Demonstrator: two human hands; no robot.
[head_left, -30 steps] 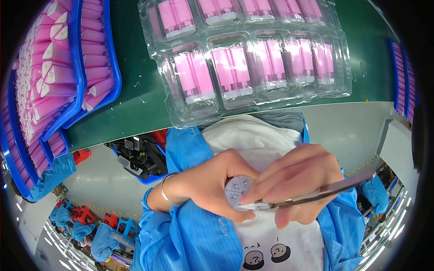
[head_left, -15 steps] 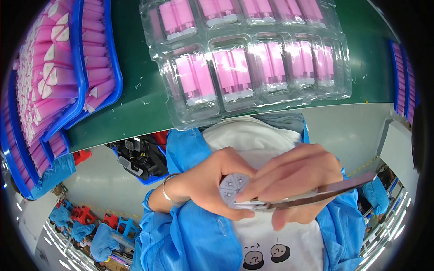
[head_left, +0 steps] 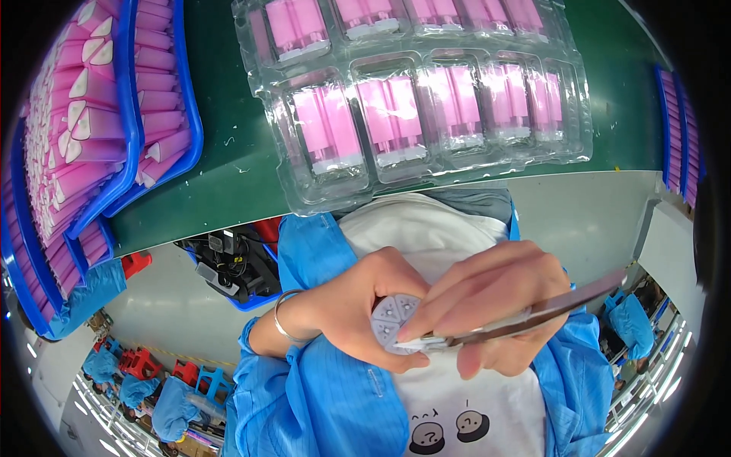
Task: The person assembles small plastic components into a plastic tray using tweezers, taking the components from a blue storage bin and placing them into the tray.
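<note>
My left hand (head_left: 346, 308) is closed around a round grey piece (head_left: 387, 312), whose face is split into wedge-shaped segments with small pins. The rest of that piece is hidden in my palm. My right hand (head_left: 506, 293) grips long metal tweezers (head_left: 552, 305), slightly blurred. Their tip meets the lower right edge of the grey face, and my right fingertips rest close to it. Both hands are in front of my white shirt, below the table edge.
On the green table (head_left: 221, 183) lies a clear plastic tray (head_left: 335, 199) with pink-and-white pieces in its pockets. Blue bins (head_left: 195, 126) full of pink wedge-ended sticks stand at left, more at far right. A blue crate (head_left: 263, 302) of black adapters sits below the table.
The outer end of the tweezers has swung a little upward, and my right hand has tilted slightly. My left hand keeps its hold on the grey piece, almost unmoved.
</note>
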